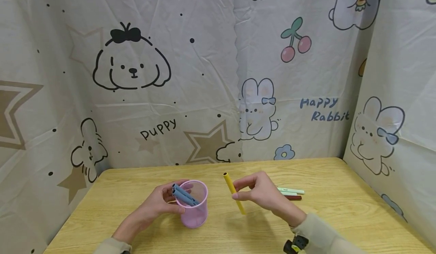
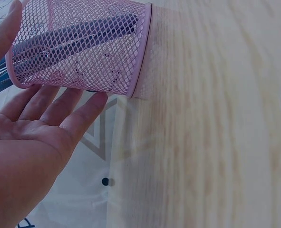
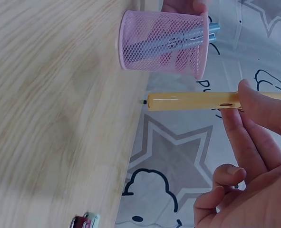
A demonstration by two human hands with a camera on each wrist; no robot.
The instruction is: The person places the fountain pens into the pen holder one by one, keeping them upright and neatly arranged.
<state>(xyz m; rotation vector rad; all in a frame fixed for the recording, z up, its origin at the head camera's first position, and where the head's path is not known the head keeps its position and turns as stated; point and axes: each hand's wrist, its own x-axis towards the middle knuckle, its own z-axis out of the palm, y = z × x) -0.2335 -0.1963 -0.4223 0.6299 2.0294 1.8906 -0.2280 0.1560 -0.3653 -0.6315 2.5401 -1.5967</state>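
Note:
A pink mesh pen holder stands upright on the table, with blue-grey pens leaning inside against its rim. My left hand holds the holder from the left, thumb on the near side and fingers on the far side; the left wrist view shows the fingertips against the mesh. Right of the holder, apart from it, my right hand pinches a yellow pen between thumb and fingers. The pen is tilted, top to the left. In the right wrist view the yellow pen has a small dark tip at its lower end.
Light green pens and a dark red pen lie on the wooden table behind the right wrist, which partly hides them. A printed cloth hangs along the back and both sides of the table.

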